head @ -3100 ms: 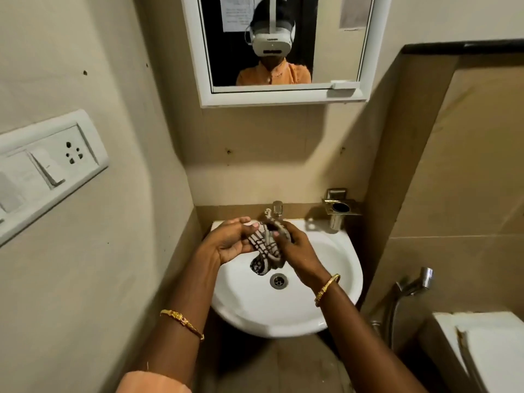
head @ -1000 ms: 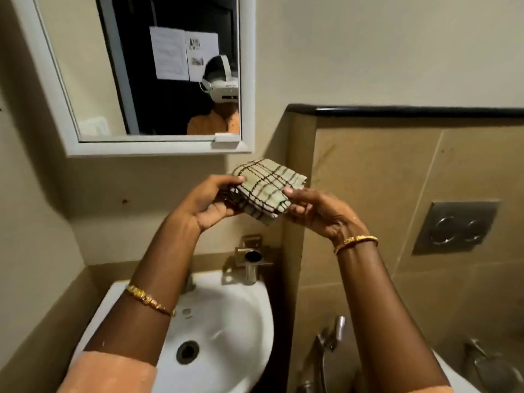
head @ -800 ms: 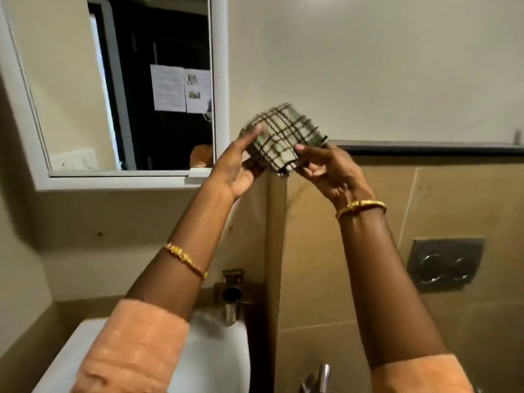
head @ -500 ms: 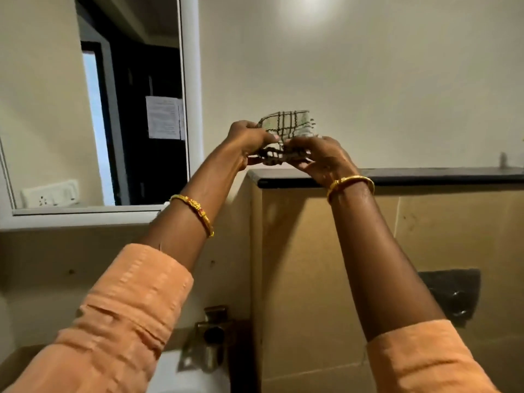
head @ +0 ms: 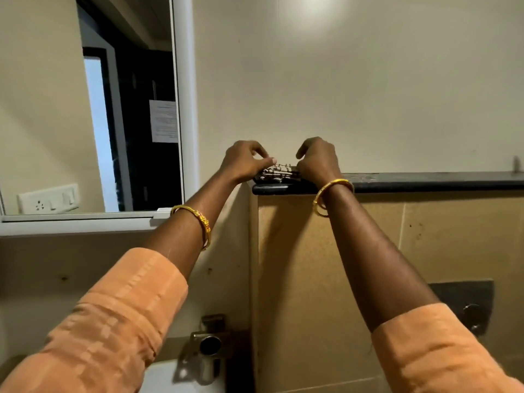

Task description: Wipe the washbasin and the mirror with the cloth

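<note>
The folded checked cloth (head: 279, 173) lies flat on the left end of a black ledge (head: 425, 181) atop the tiled wall. My left hand (head: 245, 161) pinches its left edge with thumb and curled fingers. My right hand (head: 317, 163) is curled over its right edge, fingers on the cloth. The white-framed mirror (head: 85, 114) hangs to the left of the hands. Only a sliver of the white washbasin (head: 170, 378) shows at the bottom edge, under my left sleeve.
A metal holder (head: 208, 344) is fixed to the wall above the basin. A steel flush plate (head: 467, 304) sits in the tiled wall behind my right arm. The mirror reflects a socket panel and a dark doorway.
Both hands lifted the folded cloth from basin height up to the black ledge and lowered it flat onto it. The view swung up and right, away from the basin.
</note>
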